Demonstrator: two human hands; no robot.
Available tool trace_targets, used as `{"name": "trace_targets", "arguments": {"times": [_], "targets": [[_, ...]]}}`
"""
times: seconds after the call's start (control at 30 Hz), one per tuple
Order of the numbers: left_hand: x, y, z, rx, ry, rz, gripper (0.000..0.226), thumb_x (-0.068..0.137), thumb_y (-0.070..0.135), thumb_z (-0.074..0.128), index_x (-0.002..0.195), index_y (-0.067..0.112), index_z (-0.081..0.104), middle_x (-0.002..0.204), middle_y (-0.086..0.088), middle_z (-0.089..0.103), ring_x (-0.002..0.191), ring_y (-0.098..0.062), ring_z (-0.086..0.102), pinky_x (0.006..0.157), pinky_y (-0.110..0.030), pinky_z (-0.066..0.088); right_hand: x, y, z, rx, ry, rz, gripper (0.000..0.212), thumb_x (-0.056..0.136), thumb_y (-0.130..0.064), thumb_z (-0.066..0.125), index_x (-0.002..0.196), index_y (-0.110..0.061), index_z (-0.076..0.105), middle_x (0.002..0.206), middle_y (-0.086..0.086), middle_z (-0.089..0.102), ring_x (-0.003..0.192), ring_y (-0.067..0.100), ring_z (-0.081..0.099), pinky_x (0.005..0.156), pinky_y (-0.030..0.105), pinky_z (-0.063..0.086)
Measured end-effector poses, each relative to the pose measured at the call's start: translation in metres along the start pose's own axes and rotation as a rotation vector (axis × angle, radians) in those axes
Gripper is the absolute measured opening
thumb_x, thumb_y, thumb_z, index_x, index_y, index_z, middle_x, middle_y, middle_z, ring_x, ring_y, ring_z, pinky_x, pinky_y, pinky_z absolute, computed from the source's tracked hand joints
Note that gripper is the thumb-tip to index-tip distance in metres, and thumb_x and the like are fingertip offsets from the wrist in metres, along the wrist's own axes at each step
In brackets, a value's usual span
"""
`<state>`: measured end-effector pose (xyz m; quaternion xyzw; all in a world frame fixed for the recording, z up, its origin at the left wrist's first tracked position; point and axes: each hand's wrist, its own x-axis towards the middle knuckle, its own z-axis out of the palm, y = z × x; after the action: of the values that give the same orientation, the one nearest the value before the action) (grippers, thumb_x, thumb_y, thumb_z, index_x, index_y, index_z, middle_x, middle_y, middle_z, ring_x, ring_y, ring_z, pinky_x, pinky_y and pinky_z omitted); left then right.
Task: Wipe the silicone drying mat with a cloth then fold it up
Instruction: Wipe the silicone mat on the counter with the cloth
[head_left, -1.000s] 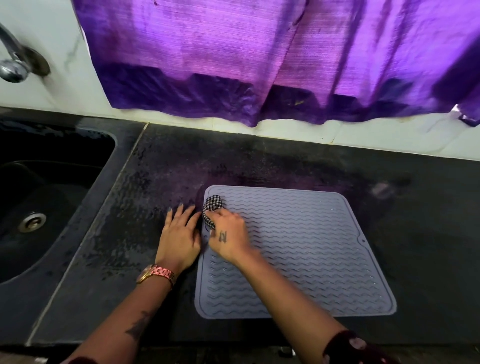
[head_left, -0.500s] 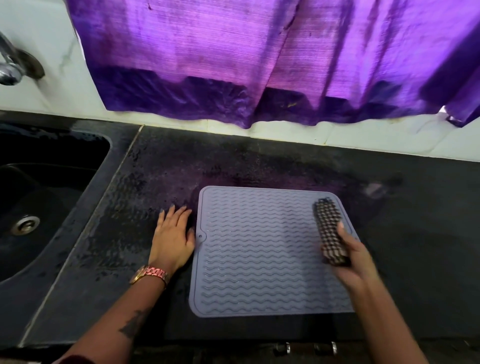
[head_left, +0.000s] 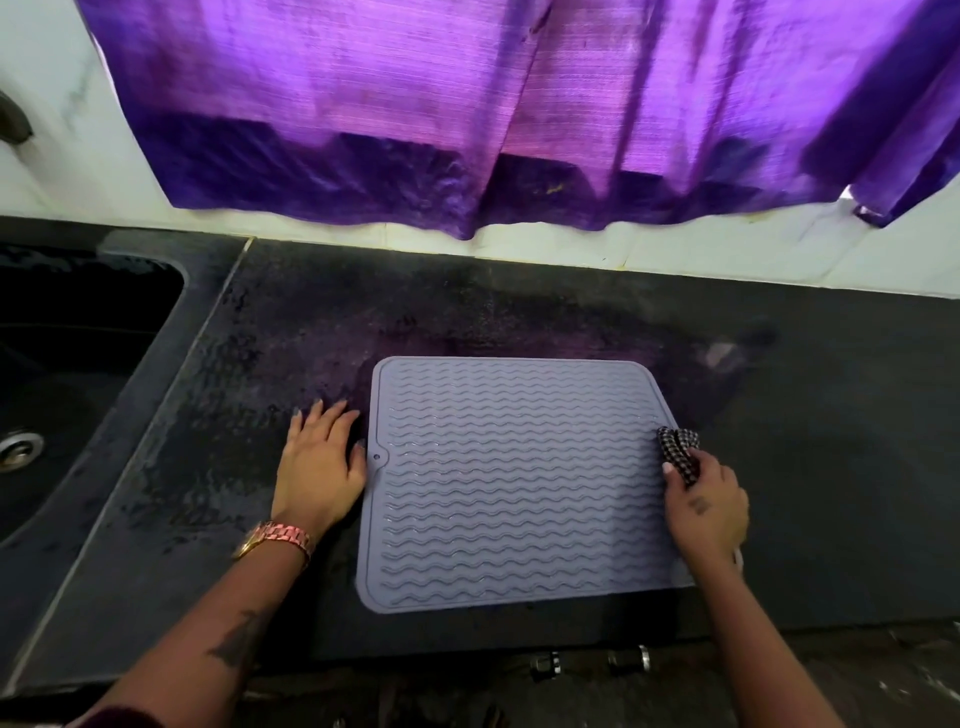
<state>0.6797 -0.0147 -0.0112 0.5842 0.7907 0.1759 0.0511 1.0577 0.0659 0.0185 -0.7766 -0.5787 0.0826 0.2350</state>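
Head view: wiping step in hand, fold not yet begun.
Mat (head_left: 519, 483) lies flat on the dark desk (head_left: 831, 467), beside the sink (head_left: 78, 364). Right hand (head_left: 706, 504) grips a bunched checked cloth (head_left: 678, 452) at the mat's right edge. Left hand (head_left: 319, 462) rests with fingers spread flat on the desk, touching the mat's left edge. Likely next: another pass with the cloth, then lifting an edge to fold.

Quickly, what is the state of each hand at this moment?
Left hand: open, flat on the counter beside the silicone drying mat.
Right hand: closed, holding the checkered cloth at the mat's right edge.
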Motion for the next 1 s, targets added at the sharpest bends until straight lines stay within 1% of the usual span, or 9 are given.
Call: {"name": "trace_targets", "arguments": {"times": [0.13,0.23,0.4,0.5,0.63,0.77,0.9,0.93,1.0], "targets": [[0.0,0.0,0.001,-0.003,-0.002,0.001,0.06,0.083,0.034,0.03,0.134,0.009,0.049,0.145,-0.012,0.043,0.14,-0.03,0.027,0.119,-0.041,0.007,-0.024,-0.025,0.005,0.053,-0.061,-0.115,0.043,0.091,-0.031,0.055,0.127,-0.008,0.052,0.119,0.018,0.056,0.106,0.035,0.053,0.083,0.037,0.042],[-0.001,-0.001,0.001,-0.034,0.012,0.002,0.058,0.085,0.034,0.029,0.133,0.009,0.05,0.145,-0.011,0.043,0.14,-0.03,0.027,0.119,-0.041,0.006,-0.053,-0.048,0.018,0.072,-0.105,-0.206,0.044,0.092,-0.036,0.051,0.129,-0.011,0.051,0.117,0.011,0.057,0.104,0.027,0.054,0.077,0.027,0.034],[-0.001,-0.001,0.002,-0.058,0.028,0.01,0.042,0.095,0.024,0.039,0.133,0.009,0.051,0.145,-0.011,0.042,0.141,-0.03,0.026,0.119,-0.042,0.007,-0.089,-0.091,0.043,0.037,-0.197,-0.341,0.048,0.094,-0.044,0.043,0.132,-0.015,0.046,0.124,0.004,0.05,0.104,0.015,0.05,0.076,0.022,0.034],[-0.001,0.0,0.0,-0.075,0.016,0.001,0.054,0.089,0.033,0.027,0.133,0.009,0.051,0.145,-0.011,0.042,0.141,-0.029,0.026,0.119,-0.041,0.006,-0.11,-0.116,0.054,0.075,-0.264,-0.429,0.049,0.094,-0.043,0.041,0.134,-0.015,0.042,0.124,0.003,0.046,0.102,0.011,0.047,0.079,0.019,0.04],[-0.001,0.0,-0.002,-0.094,0.018,-0.002,0.059,0.087,0.036,0.024,0.132,0.009,0.051,0.145,-0.01,0.043,0.141,-0.029,0.026,0.119,-0.04,0.005,-0.138,-0.147,0.064,0.122,-0.348,-0.549,0.05,0.093,-0.039,0.043,0.137,-0.017,0.037,0.125,0.002,0.042,0.105,0.011,0.044,0.086,0.018,0.04],[0.0,0.0,-0.002,-0.143,0.035,0.001,0.057,0.089,0.035,0.024,0.13,0.009,0.054,0.143,-0.011,0.045,0.14,-0.029,0.028,0.119,-0.04,0.006,-0.16,-0.171,0.069,0.161,-0.406,-0.65,0.048,0.089,-0.031,0.051,0.134,-0.015,0.041,0.124,0.007,0.044,0.109,0.022,0.046,0.092,0.03,0.04],[-0.002,-0.002,-0.004,-0.274,0.09,-0.015,0.055,0.09,0.032,0.024,0.127,0.009,0.057,0.141,-0.012,0.048,0.139,-0.029,0.029,0.119,-0.041,0.007,-0.158,-0.19,0.068,0.182,-0.614,-0.58,0.052,0.086,-0.032,0.059,0.134,-0.017,0.044,0.13,0.01,0.047,0.116,0.028,0.048,0.099,0.035,0.039],[-0.003,-0.003,-0.005,-0.31,0.114,-0.023,0.054,0.09,0.031,0.025,0.126,0.008,0.058,0.14,-0.013,0.049,0.139,-0.03,0.03,0.118,-0.043,0.009,-0.154,-0.191,0.066,0.246,-0.694,-0.512,0.053,0.085,-0.03,0.061,0.134,-0.018,0.046,0.131,0.009,0.049,0.117,0.027,0.049,0.101,0.035,0.04],[-0.004,-0.003,-0.006,-0.345,0.143,-0.029,0.052,0.091,0.031,0.027,0.125,0.007,0.059,0.138,-0.014,0.051,0.138,-0.031,0.032,0.118,-0.045,0.011,-0.145,-0.185,0.056,0.556,-0.903,-0.254,0.047,0.083,-0.022,0.066,0.128,-0.018,0.053,0.126,0.007,0.058,0.11,0.022,0.058,0.096,0.036,0.047]]}}
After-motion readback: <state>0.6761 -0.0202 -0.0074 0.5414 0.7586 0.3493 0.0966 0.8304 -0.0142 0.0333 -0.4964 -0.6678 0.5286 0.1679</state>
